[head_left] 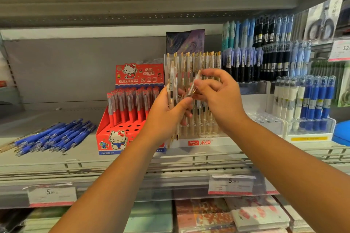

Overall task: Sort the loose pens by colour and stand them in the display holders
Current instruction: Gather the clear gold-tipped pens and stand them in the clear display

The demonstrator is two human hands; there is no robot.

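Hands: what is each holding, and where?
Left hand grips a bunch of translucent white, gold-clipped pens round their barrels; right hand pinches a single pen mid-barrel.

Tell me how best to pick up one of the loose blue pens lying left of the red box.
Probably pinch one of the top blue pens at mid-barrel, coming from above with fingers across it. They lie flat on the shelf, packed side by side, slanting near-left to far-right, so only their upper sides are free.

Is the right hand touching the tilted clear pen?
Touching. The head view shows the right hand pinching the tilted clear pen between thumb and fingertips, while the left hand grips a bunch of clear pens.
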